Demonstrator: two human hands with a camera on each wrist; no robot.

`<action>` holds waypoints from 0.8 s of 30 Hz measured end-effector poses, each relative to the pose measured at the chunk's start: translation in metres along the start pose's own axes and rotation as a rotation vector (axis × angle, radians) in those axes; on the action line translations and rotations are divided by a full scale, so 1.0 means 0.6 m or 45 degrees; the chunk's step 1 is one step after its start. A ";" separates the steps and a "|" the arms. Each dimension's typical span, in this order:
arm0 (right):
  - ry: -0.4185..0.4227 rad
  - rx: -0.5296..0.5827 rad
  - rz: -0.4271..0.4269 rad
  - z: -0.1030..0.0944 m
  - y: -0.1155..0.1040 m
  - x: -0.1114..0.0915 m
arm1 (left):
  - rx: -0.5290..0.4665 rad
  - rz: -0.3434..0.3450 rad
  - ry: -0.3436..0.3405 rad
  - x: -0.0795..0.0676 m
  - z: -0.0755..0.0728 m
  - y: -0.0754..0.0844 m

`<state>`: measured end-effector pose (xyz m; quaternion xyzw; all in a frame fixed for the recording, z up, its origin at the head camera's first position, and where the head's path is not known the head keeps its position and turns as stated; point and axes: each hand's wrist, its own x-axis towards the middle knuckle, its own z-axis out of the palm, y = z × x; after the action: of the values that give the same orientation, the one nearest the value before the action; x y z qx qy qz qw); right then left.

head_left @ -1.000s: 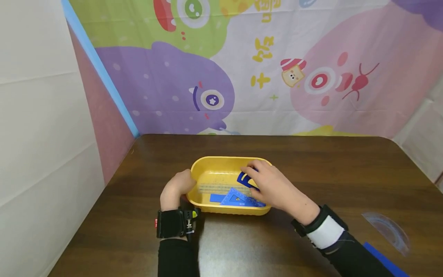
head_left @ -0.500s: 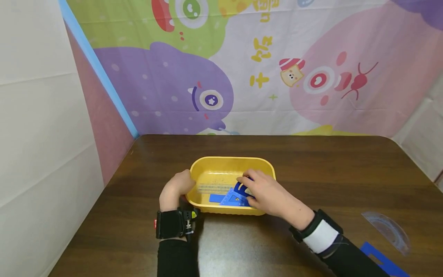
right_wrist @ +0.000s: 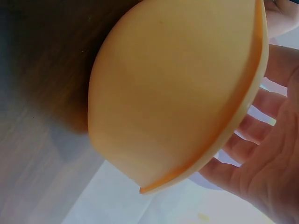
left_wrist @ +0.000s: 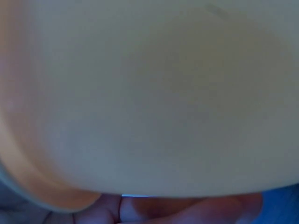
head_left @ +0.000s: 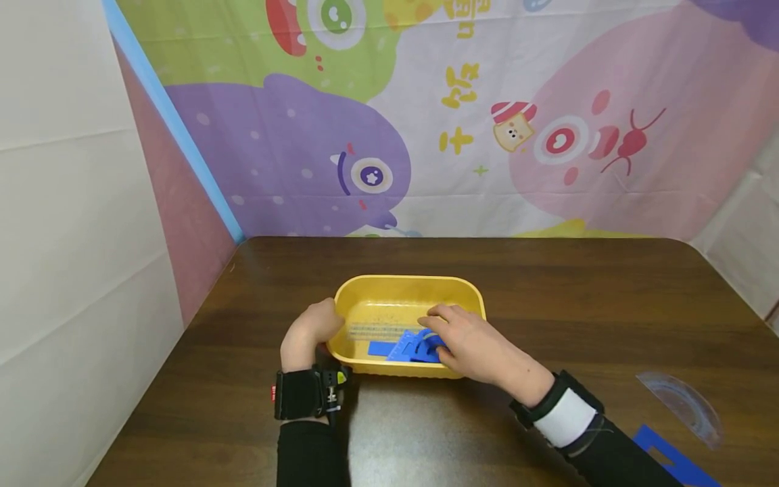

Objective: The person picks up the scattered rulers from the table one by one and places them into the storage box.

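A yellow plastic bin (head_left: 398, 287) stands on the wooden table. My left hand (head_left: 312, 330) grips its left rim; in the left wrist view the bin's wall (left_wrist: 163, 102) hides most of that hand. Over the bin's right side is my right hand (head_left: 481, 345), fingers loosely spread just above a blue protractor (head_left: 428, 347). That protractor lies on a blue set square (head_left: 399, 348), apparently let go. A blue strip (head_left: 380, 348) sticks out to the left, and a clear ruler (head_left: 377, 331) lies behind. The right wrist view shows relaxed fingers (right_wrist: 252, 128) beyond the rim.
On the table's right side lies a clear protractor (head_left: 684, 406). A blue flat piece with a cut-out (head_left: 681, 460) sits nearer, partly covered by the right sleeve. A cartoon-printed cloth (head_left: 462, 182) hangs behind the table's far edge.
My right hand has lowered the blue protractor into the bin onto the set square, and the fingers have loosened from it. The left hand has stayed at the rim.
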<state>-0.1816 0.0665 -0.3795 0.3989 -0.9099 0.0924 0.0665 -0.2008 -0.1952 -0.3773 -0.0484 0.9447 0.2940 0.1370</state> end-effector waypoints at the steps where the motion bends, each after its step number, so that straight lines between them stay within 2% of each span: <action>1: 0.007 0.004 -0.002 -0.001 0.001 -0.002 | -0.002 -0.002 -0.001 0.001 0.000 0.000; 7: 0.063 0.011 0.015 -0.010 0.018 -0.018 | 0.005 0.004 0.001 0.001 0.000 0.000; 15: 0.191 -0.051 0.144 -0.025 0.067 -0.057 | 0.022 -0.006 -0.005 0.003 -0.001 -0.002; 19: 0.198 -0.055 0.241 -0.028 0.091 -0.081 | 0.024 -0.001 -0.003 0.002 0.000 -0.001; 24: 0.139 -0.083 0.363 -0.033 0.118 -0.124 | 0.003 0.002 -0.004 0.000 -0.001 -0.003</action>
<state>-0.1827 0.1711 -0.3829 0.2578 -0.9548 0.0929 0.1150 -0.2009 -0.1968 -0.3780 -0.0469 0.9449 0.2929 0.1384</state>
